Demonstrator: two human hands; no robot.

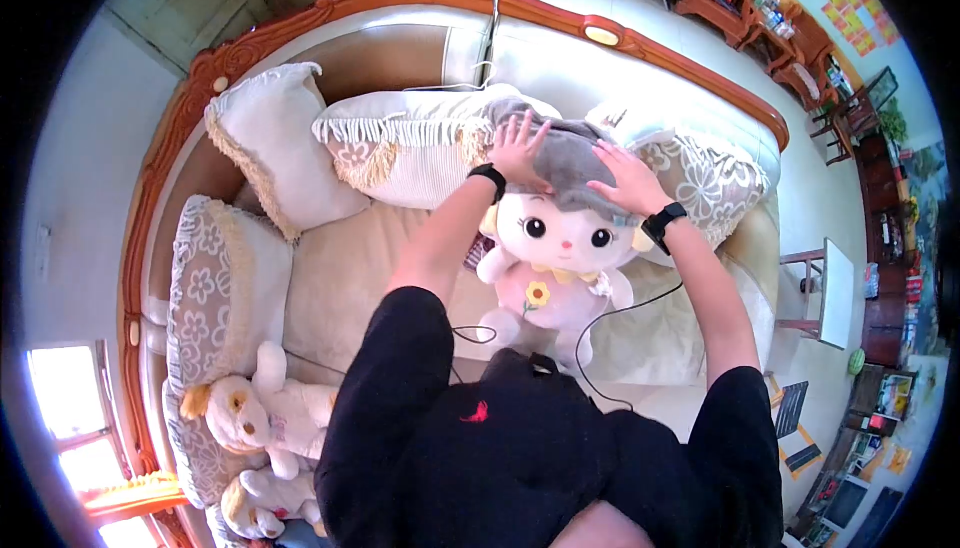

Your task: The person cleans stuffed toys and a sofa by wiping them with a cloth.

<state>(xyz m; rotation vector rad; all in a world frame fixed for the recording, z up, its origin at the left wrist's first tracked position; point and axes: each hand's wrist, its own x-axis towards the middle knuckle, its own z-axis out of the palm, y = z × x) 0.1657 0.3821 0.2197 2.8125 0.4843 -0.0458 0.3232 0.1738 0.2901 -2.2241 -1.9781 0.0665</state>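
Observation:
A white plush doll (pixel 566 266) with big dark eyes and a yellow flower on its pink body sits upright on the sofa, facing me. Grey soft fabric (pixel 567 160), like a cap or cloth, covers the top of its head. My left hand (pixel 519 155) lies with spread fingers on the left side of this fabric. On the opposite side, my right hand (pixel 628 180) rests with its fingers apart at the fabric's edge. Both wrists wear black bands, and a dark cable (pixel 590 333) runs down from the right one past the doll.
The sofa (pixel 340 258) has a carved wooden frame and several fringed cushions, one a white cushion (pixel 275 148). Two plush dogs lie at the lower left, the nearer one a cream dog (pixel 262 413). A white-topped table (pixel 835 293) stands at the right, beyond the sofa.

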